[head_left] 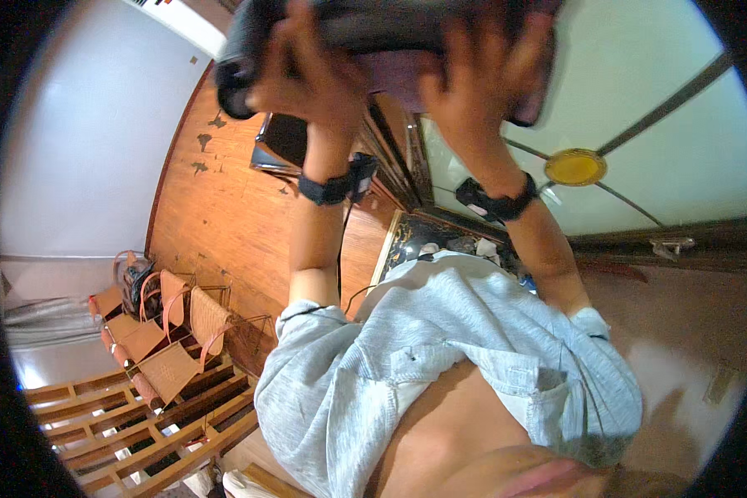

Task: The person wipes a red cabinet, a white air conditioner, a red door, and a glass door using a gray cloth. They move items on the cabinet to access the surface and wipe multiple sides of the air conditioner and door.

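Raised in front of me is a dark grey and purple soft-looking bundle [394,75], blurred and cut off by the top edge, so its exact kind does not show. My left hand [311,83] presses against its left part with the fingers apart and smeared by motion. Against its right part lies my right hand [483,83], fingers also spread over the surface. Both hands hold the bundle up between them. A black strap with a small device sits on the left wrist [336,183] and another on the right wrist [500,199].
Woven armchairs [178,349] and a slatted wooden frame [145,427] stand at the lower left. A black piece of furniture [282,141] is on the wooden floor [216,191]. To the right is a pale panel with a yellow oval [576,168]. A dark tabletop [411,228] bears small items.
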Demonstrator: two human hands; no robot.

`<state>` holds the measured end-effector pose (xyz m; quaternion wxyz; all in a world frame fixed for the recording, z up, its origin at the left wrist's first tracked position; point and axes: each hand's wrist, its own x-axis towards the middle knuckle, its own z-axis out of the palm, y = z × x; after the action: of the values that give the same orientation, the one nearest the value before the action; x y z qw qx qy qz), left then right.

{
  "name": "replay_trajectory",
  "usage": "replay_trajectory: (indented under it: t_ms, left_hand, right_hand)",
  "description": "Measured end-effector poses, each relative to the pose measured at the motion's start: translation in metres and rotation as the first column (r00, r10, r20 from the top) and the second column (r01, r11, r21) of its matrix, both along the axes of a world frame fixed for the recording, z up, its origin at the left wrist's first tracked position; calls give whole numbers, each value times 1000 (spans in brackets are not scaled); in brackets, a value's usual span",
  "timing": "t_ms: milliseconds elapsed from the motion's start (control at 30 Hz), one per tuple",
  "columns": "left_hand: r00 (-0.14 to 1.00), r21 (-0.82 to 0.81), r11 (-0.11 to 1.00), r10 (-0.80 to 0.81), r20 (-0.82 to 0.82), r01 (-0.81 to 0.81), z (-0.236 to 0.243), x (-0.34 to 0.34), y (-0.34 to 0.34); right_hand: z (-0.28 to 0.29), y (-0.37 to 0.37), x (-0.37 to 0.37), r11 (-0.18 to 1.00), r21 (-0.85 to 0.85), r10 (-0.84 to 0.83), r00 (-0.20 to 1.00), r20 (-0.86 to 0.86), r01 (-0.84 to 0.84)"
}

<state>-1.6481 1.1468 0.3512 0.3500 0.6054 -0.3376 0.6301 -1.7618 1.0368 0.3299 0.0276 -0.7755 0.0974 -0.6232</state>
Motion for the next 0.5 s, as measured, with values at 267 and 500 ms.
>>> replay_trajectory:
  t_ms: [267,500]
  left_hand:
    - [928,-71,980,-200,-316,187,-82,92,49]
    - [938,245,969,47,-344,42,-107,90,51]
  right_hand:
    - [-102,50,92,953,-302,-26,993,-117,-11]
    - [-90,27,70,871,-489,-182,954,-239,44]
